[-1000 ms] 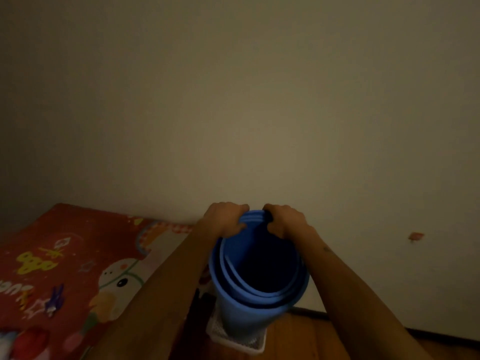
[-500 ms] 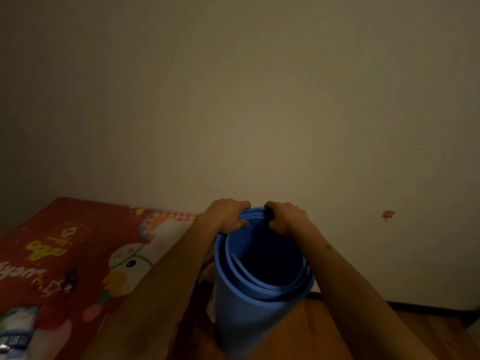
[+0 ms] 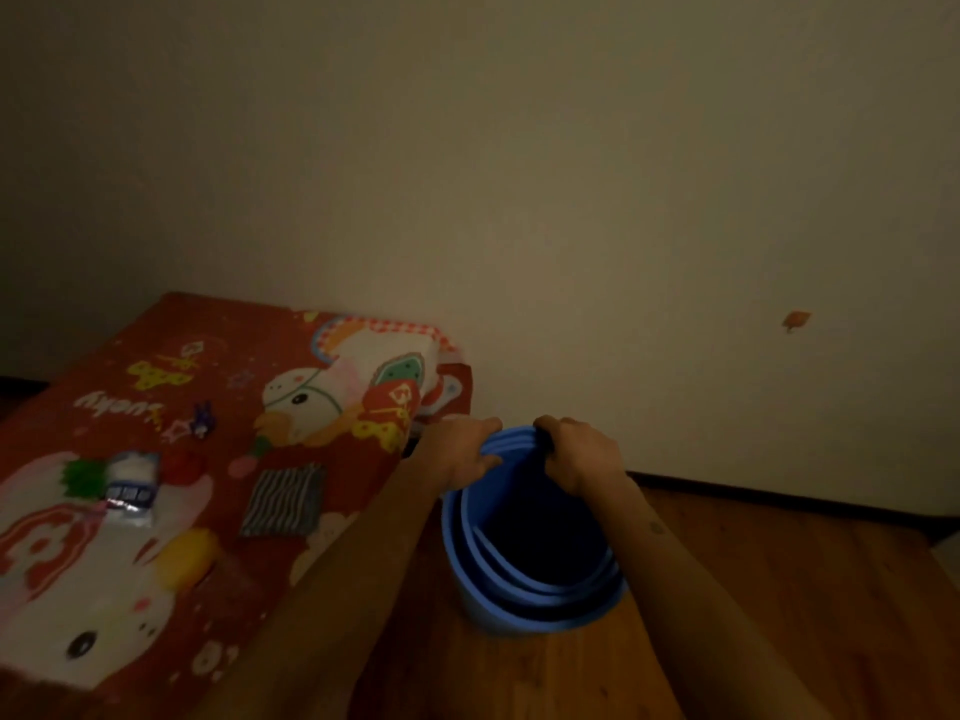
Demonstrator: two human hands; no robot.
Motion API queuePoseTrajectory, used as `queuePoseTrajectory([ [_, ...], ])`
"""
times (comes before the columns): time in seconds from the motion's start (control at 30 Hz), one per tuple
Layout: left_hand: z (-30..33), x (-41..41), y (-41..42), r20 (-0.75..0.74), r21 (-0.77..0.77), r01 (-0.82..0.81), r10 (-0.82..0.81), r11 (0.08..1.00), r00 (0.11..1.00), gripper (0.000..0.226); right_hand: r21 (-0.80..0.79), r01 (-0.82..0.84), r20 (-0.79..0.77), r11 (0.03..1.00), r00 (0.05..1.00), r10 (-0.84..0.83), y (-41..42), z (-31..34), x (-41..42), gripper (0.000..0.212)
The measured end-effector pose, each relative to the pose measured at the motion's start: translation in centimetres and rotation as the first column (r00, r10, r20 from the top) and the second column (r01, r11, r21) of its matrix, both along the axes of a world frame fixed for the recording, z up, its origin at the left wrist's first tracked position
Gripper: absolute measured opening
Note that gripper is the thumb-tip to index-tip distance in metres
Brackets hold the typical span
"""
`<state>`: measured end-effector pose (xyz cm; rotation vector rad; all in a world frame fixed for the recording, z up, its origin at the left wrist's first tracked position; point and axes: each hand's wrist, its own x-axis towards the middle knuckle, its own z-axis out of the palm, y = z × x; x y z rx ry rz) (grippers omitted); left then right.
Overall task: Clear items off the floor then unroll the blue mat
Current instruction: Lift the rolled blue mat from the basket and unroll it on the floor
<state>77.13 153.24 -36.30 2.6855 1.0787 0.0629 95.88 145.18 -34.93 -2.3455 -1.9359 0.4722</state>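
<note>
The blue mat (image 3: 530, 553) stood rolled and upright on the wooden floor (image 3: 779, 589), near the wall. The left hand (image 3: 462, 452) and the right hand (image 3: 579, 454) each curled over its far top rim, gripping it. To my eye the loose coils could have sprung open or the roll toppled if either grip slackened. Just beside it lay a red cartoon blanket (image 3: 156, 387) carrying a striped cloth (image 3: 284, 504), a white packet (image 3: 130, 488), a yellow thing (image 3: 187, 556) and a small purple toy (image 3: 201, 420); these looked likely to block the unrolling leftward.
</note>
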Motion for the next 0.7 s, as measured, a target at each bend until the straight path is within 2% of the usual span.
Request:
queuePoseTrajectory([
  [0.1, -2.5, -1.8, -2.1, 0.0, -0.064, -0.022, 0.022, 0.998, 1.0, 0.038, 0.03, -0.025, -0.028, 0.999, 0.999, 0.026, -3.3, -2.3, -1.5, 0.05],
  [0.2, -4.3, -3.0, -3.1, -0.014, -0.1, -0.044, 0.043, 0.994, 0.999, 0.044, 0.17, -0.102, 0.132, 0.98, 0.988, 0.08, -6.6, -4.2, -3.6, 0.056],
  [0.27, -5.4, -3.5, -3.6, -0.006, -0.121, -0.048, 0.047, 0.992, 0.999, 0.038, 0.268, -0.14, 0.15, 0.953, 0.983, 0.102, -8.2, -5.2, -5.9, 0.059],
  [0.3, -6.3, -3.8, -3.9, -0.011, -0.137, -0.04, 0.039, 0.99, 0.999, 0.031, 0.254, -0.161, 0.125, 0.954, 0.983, 0.133, -9.0, -5.7, -7.5, 0.062],
  [0.37, -8.4, -4.7, -4.9, -0.04, -0.173, -0.023, 0.016, 0.985, 0.999, 0.02, 0.082, -0.192, -0.01, 0.978, 0.981, 0.193, -10.3, -7.0, -10.8, 0.074],
  [0.43, -10.3, -5.7, -5.7, -0.064, -0.201, -0.02, 0.007, 0.979, 0.998, 0.026, -0.079, -0.209, -0.126, 0.975, 0.972, 0.198, -11.6, -8.7, -14.1, 0.089],
  [0.53, -11.7, -6.9, -5.8, 0.004, -0.253, -0.068, 0.072, 0.965, 0.997, 0.036, -0.239, -0.175, -0.145, 0.955, 0.979, 0.143, -13.4, -11.1, -17.7, 0.107],
  [0.6, -12.1, -7.5, -5.3, 0.029, -0.281, -0.067, 0.078, 0.957, 0.997, 0.035, -0.266, -0.144, -0.071, 0.953, 0.989, 0.129, -14.4, -12.2, -18.9, 0.103],
  [0.7, -12.7, -8.7, -4.7, 0.078, -0.407, -0.057, 0.097, 0.912, 0.992, 0.047, -0.164, -0.073, 0.037, 0.984, 0.996, 0.08, -15.0, -13.0, -19.1, 0.08],
])
